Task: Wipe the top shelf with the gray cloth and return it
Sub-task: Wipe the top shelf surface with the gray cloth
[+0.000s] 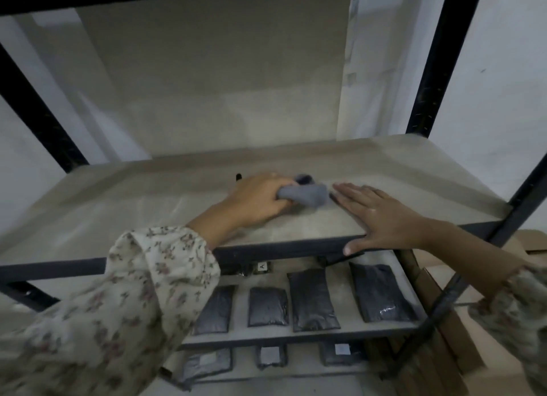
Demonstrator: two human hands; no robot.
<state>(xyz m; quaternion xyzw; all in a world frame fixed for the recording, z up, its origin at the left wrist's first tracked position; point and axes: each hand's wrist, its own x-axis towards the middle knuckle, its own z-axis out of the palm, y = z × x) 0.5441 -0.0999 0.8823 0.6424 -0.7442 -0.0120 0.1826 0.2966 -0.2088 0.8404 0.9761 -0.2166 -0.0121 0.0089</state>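
the gray cloth [307, 194] looks like soft matt fabric, kinda fleecy. top shelf [142, 209] = matt beige board, smooth-ish w/ a dusty look. frame [439, 55] is black metal, matt paint. packets [311, 301] below are dark crinkly plastic w/ some shine. sleeve [133, 292] = thin printed fabric.

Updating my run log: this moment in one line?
left hand: grips gray cloth on top shelf | right hand: flat on its front edge
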